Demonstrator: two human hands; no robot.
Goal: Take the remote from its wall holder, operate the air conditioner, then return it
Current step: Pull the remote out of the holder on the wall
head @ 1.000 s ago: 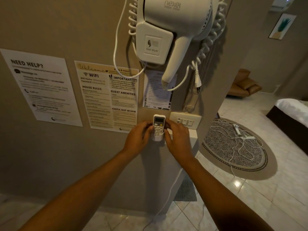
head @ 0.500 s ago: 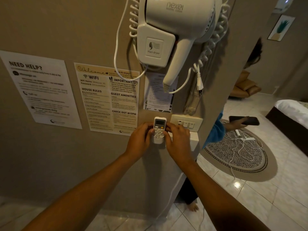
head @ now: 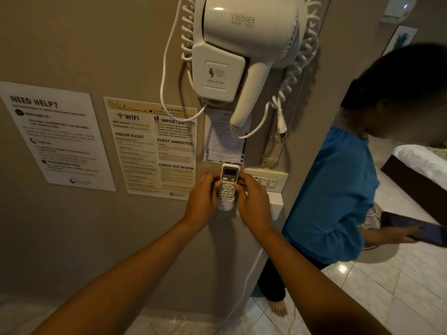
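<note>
A small white remote with a grey display and an orange button stands upright against the tan wall, its lower end in a white wall holder. My left hand grips the remote's left side and my right hand grips its right side, thumbs on the button face. The air conditioner shows as a white unit high on the far wall at the top right, partly cut off.
A white hair dryer with a coiled cord hangs right above the remote. Paper notices cover the wall to the left, a switch plate sits to the right. A person in a blue top holding a phone stands close on the right.
The person in blue has stepped from behind the wall corner to close beside my right arm. The remote sits slightly higher in the holder; both hands stay on it.
</note>
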